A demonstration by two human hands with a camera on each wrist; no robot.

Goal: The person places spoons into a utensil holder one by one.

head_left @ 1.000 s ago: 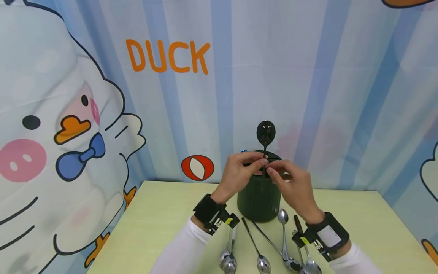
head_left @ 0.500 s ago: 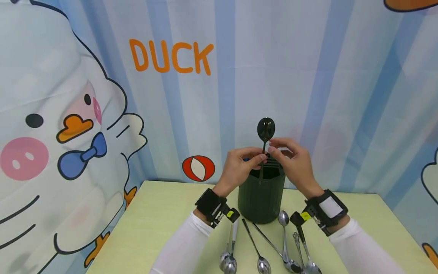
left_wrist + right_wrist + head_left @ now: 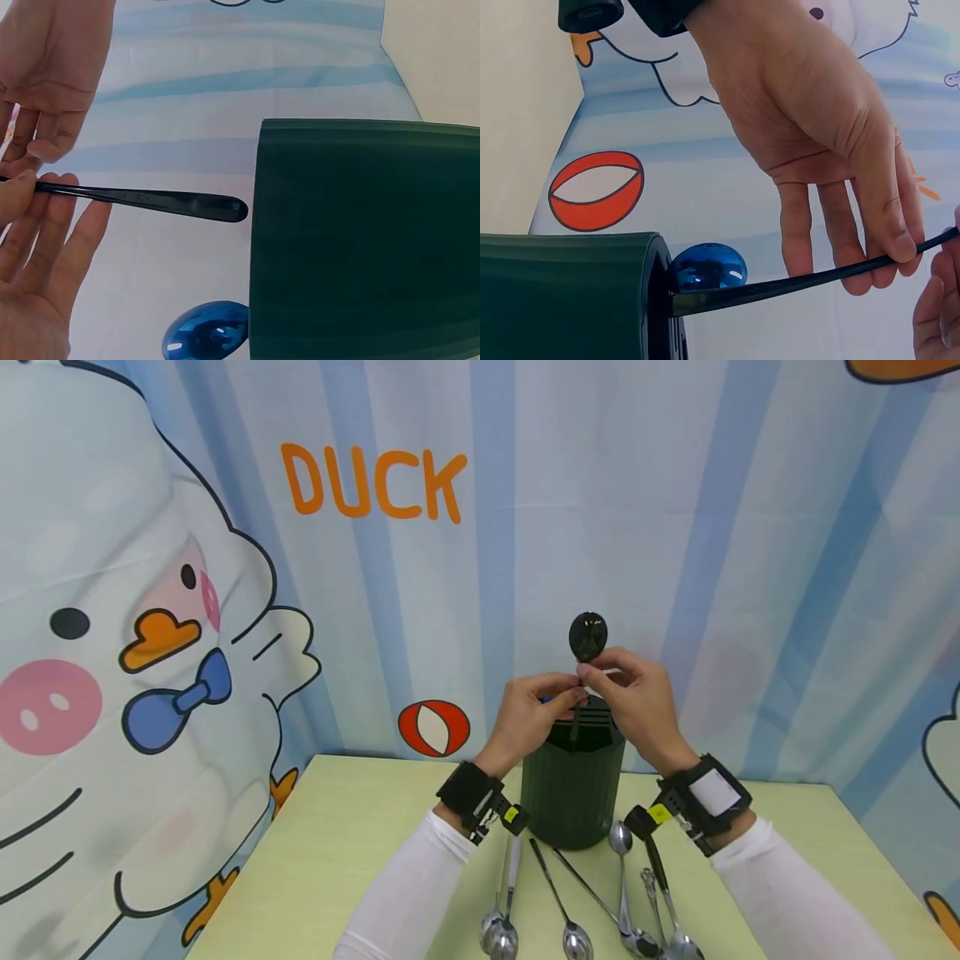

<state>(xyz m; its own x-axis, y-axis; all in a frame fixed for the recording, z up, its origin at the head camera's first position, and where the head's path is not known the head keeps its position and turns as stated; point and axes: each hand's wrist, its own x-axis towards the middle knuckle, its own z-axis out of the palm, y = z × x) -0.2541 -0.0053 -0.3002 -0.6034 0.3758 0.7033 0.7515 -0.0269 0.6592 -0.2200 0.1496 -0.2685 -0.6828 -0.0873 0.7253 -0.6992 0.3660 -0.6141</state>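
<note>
Now left hand [image 3: 527, 714] pinches black spoon [image 3: 588, 637], right hand [image 3: 639, 700] seemingly too; uneven tugs could scrape the green canister [image 3: 572, 797].

The word "DUCK" [image 3: 372, 483] stands in thick orange capitals on the pale blue-and-white striped fabric backdrop [image 3: 585, 527], readable in the head view. In the right wrist view, short orange strokes [image 3: 928, 187] on that fabric are too cut off to read. A white rectangular label [image 3: 714, 792] sits on the right black wristband [image 3: 678, 793], its print illegible. Faint marks near the handle tip of the glossy black spoon [image 3: 165, 200] are too small to read.
</note>
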